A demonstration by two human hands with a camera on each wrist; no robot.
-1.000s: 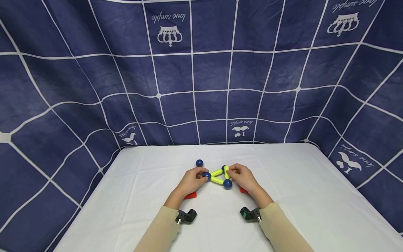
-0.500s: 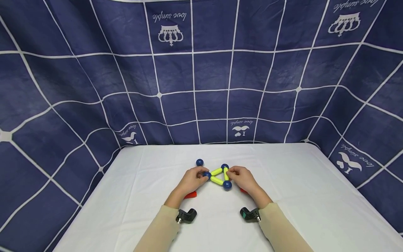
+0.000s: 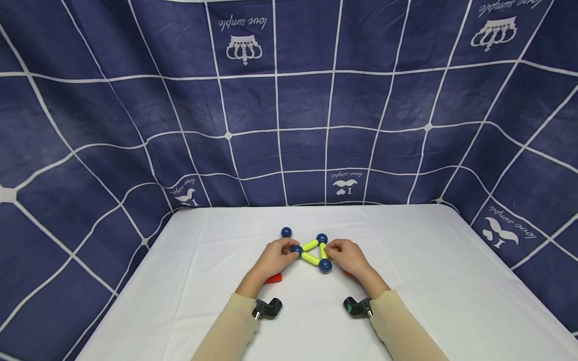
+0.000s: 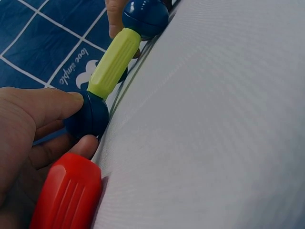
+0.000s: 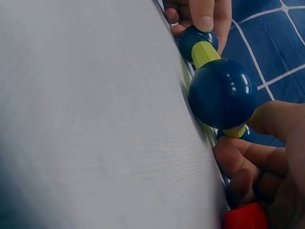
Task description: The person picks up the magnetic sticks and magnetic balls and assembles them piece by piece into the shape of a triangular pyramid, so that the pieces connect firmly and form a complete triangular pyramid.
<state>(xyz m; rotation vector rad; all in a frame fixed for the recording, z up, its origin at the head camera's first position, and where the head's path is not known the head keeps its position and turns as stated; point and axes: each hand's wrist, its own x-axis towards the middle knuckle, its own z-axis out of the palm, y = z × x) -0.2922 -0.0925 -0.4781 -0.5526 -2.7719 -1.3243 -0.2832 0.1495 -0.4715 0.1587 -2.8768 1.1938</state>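
Three blue balls and three yellow-green rods form a triangle lying on the white table. My left hand point(image 3: 276, 256) pinches the left corner ball point(image 4: 88, 114) between thumb and fingers. My right hand point(image 3: 349, 255) pinches the right-side rod point(image 3: 323, 250), which spans from the far ball point(image 3: 322, 238) to the near ball point(image 3: 325, 265). Two more rods, the far one point(image 3: 310, 245) and the near one point(image 4: 113, 64), run from the left ball to those two balls. In the right wrist view, the near ball point(image 5: 223, 94) hides part of the held rod.
A loose blue ball point(image 3: 286, 232) sits beyond my left hand. One red rod point(image 3: 273, 279) lies beside the left hand, and another red piece point(image 3: 348, 274) is partly hidden under the right hand. A blue gridded curtain point(image 3: 302, 100) stands behind the white table point(image 3: 406, 260).
The right-side rod's far end has come down from overlapping the far ball, and now sits between the far and near balls. My right hand has lowered slightly; my left hand stays put.
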